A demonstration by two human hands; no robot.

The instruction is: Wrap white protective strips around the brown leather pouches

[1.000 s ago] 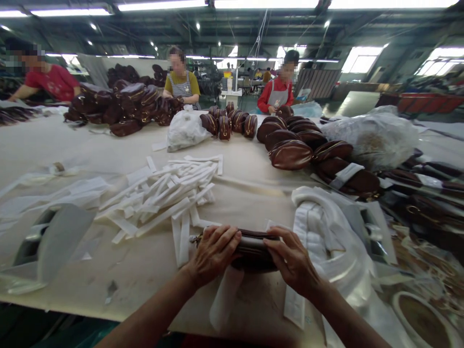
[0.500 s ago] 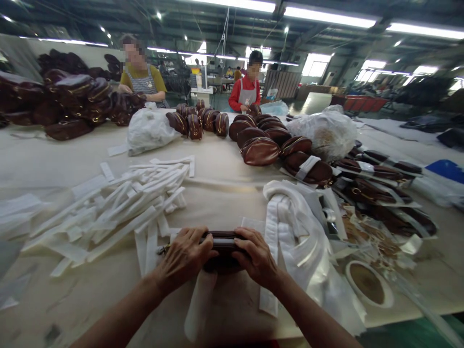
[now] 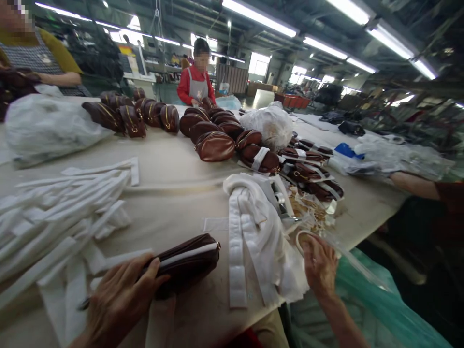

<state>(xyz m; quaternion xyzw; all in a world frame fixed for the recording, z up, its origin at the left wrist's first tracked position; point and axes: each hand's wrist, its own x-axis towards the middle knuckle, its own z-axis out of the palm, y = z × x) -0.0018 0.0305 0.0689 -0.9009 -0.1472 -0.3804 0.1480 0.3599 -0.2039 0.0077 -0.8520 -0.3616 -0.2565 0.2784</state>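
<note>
A dark brown pouch [image 3: 186, 263] with a white strip lies at the near edge of the worktop [image 3: 174, 193]. The left hand [image 3: 119, 302] clamps its end; keep it pinned. The right hand [image 3: 321, 266], fingers loosely apart, rests on a tape roll [image 3: 302, 238]; lift gently among clutter.

Left hand [image 3: 118, 299] grips a brown pouch [image 3: 186, 261] wrapped in a white strip, flat on the table [image 3: 174, 193]. Right hand [image 3: 321, 266] sits over a round tape roll [image 3: 300, 238] near the table edge.
</note>
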